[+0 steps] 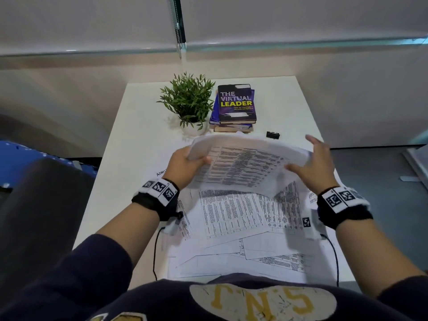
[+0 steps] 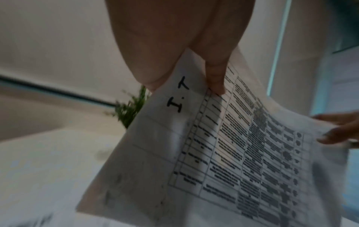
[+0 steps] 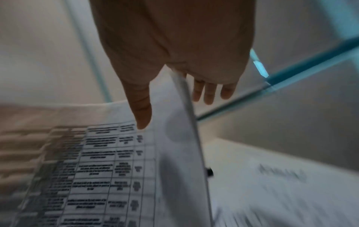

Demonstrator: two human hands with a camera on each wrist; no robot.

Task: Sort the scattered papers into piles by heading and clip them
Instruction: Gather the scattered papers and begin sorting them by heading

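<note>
Above the table I hold a thin stack of printed table sheets (image 1: 245,165), bowed upward, between both hands. My left hand (image 1: 196,158) pinches its left edge, thumb (image 2: 215,83) on top beside a handwritten "I.T" heading (image 2: 179,96). My right hand (image 1: 308,156) holds the right edge, with the thumb (image 3: 141,110) on top, one finger showing as a shadow behind the sheet, and the other fingers (image 3: 209,92) straight beyond the edge. Several loose sheets (image 1: 231,218) lie overlapping on the table below. A black binder clip (image 1: 272,135) lies behind the stack.
A potted plant (image 1: 188,103) and a pile of books (image 1: 236,105) stand at the back of the white table (image 1: 129,144). A sheet with a handwritten heading (image 1: 162,173) peeks out at the left. A dark chair (image 1: 46,205) is left of the table. Cables hang from both wrists.
</note>
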